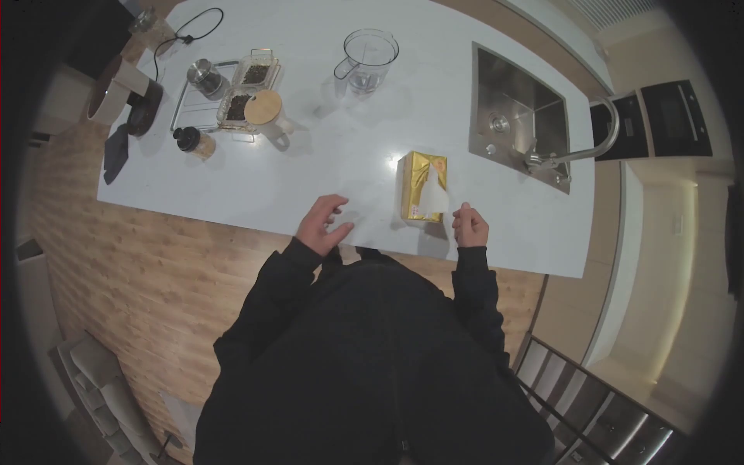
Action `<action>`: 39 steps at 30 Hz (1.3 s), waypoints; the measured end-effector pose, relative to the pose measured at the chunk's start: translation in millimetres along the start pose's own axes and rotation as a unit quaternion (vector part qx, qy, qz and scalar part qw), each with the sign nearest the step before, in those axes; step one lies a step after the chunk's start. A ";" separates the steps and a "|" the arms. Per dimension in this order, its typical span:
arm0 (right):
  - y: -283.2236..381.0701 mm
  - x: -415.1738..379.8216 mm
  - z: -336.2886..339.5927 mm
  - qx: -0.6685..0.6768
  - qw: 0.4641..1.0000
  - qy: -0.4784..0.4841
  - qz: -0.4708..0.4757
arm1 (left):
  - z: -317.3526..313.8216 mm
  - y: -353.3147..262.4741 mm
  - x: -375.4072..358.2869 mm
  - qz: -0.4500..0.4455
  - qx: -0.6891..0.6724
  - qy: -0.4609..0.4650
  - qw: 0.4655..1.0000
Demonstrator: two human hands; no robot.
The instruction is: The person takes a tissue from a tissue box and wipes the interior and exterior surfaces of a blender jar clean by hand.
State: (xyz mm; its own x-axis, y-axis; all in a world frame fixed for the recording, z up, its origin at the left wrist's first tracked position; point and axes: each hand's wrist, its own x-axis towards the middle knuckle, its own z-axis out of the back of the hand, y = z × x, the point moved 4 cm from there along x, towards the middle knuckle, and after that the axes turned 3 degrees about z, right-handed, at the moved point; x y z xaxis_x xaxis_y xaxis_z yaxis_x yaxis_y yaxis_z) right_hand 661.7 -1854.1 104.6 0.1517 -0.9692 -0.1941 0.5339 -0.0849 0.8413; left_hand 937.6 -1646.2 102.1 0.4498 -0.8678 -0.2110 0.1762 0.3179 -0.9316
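A gold tissue box (pixel 416 177) stands near the front edge of the white counter, with a white tissue (pixel 434 195) sticking out of its top. My right hand (pixel 470 227) is just right of the box, close to the tissue; its fingers are curled in and I see nothing in them. Left of the box, my left hand (pixel 319 225) hovers at the counter's edge. Its thumb and fingers are apart, and it holds nothing.
Farther back stands a clear pitcher (pixel 369 58). At left are a mug with a wooden lid (pixel 264 108), glass containers of dark bits (pixel 235 108), a glass jar (pixel 204 78) and a black-capped jar (pixel 194 142). A sink (pixel 508 101) with a curved faucet (pixel 608 128) is at right.
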 end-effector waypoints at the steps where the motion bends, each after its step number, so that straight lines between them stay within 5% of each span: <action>1: 15.9 -1.0 -2.8 0.005 0.999 0.024 -0.027 | -14.6 -11.3 14.7 -0.050 0.052 0.023 0.997; 8: 77.2 15.7 -31.1 0.043 0.986 0.161 -0.029 | -103.6 -66.8 90.8 -0.182 0.347 0.151 0.908; 12: 138.0 4.5 3.5 0.064 0.978 0.150 0.129 | -122.3 -66.7 102.0 -0.188 0.345 0.151 0.907; 18: 173.9 1.2 86.0 0.124 0.972 0.012 0.199 | -157.8 -61.6 112.8 -0.241 0.307 0.113 0.914; 21: 174.2 -5.9 104.5 0.167 0.958 0.033 0.232 | -178.8 -69.6 121.7 -0.210 0.301 0.136 0.920; 25: 179.7 -23.9 97.3 0.157 0.941 0.015 0.299 | -137.9 -106.2 103.7 -0.164 -0.061 0.088 0.981; 27: 179.3 -34.7 80.9 0.119 0.926 0.018 0.357 | -112.8 -132.7 82.2 -0.155 -0.203 0.092 0.963; 30: 184.6 -52.2 27.6 -0.019 0.829 0.097 0.550 | -100.7 -161.9 65.4 -0.048 -0.427 0.171 0.887; 33: 191.9 -72.3 -13.7 0.016 0.774 0.177 0.608 | -100.1 -155.5 38.9 0.291 -0.696 0.265 0.600; 36: 202.0 -68.8 -9.5 0.034 0.788 0.112 0.604 | -87.3 -142.3 49.5 0.156 -0.719 0.223 0.640; 39: 191.5 -55.2 -38.3 -0.131 0.802 0.085 0.576 | -84.2 -138.6 44.4 0.144 -0.722 0.161 0.657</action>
State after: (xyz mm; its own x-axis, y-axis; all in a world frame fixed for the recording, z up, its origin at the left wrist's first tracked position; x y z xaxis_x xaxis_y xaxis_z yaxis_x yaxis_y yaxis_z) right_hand 787.5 -1807.9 257.1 0.7696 -0.3218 0.5516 0.1107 0.9179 0.3810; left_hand 859.5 -1760.9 196.9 0.0327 -0.9611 -0.2744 -0.9950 -0.0053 -0.0999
